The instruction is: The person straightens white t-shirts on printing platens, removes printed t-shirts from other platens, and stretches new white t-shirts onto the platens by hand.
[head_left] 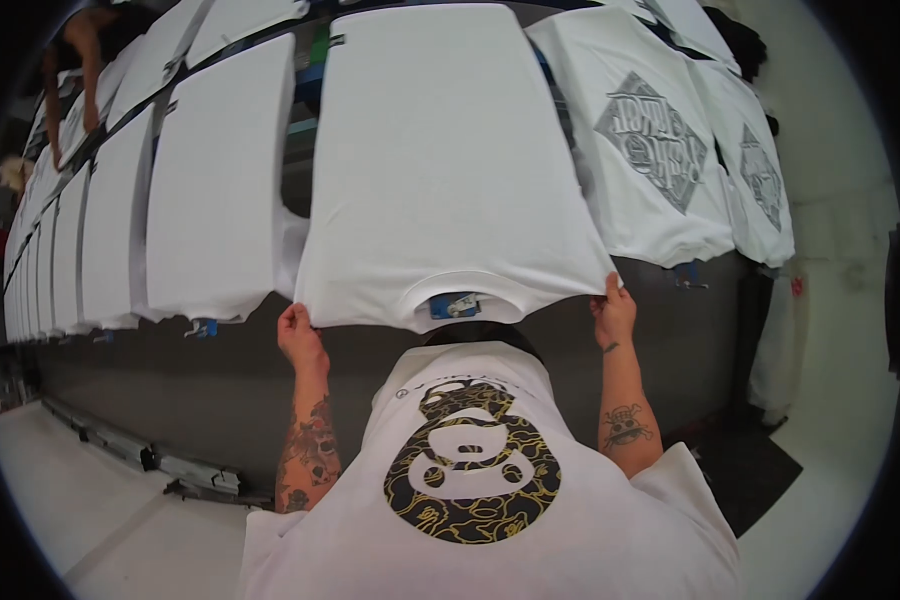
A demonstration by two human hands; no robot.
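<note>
A plain white T-shirt (445, 150) lies stretched over a long flat board in front of me, its neck opening toward my body. Inside the collar (470, 283) a blue patch of the board's end shows. At the shirt's near left corner, my left hand (302, 335) pinches the fabric between thumb and fingers. My right hand (613, 312) grips the opposite near corner in the same way. Both arms are extended, and the shirt's near edge spans between the hands. A small black mark (337, 40) is at the shirt's far left.
More white shirts (220, 180) lie on boards in a row to the left. On the right, a shirt (660, 140) carries a grey diamond print, with another printed shirt (760, 175) beyond. Another person's arms (90, 75) reach over a board at far left. A dark mat (755, 475) lies on the floor.
</note>
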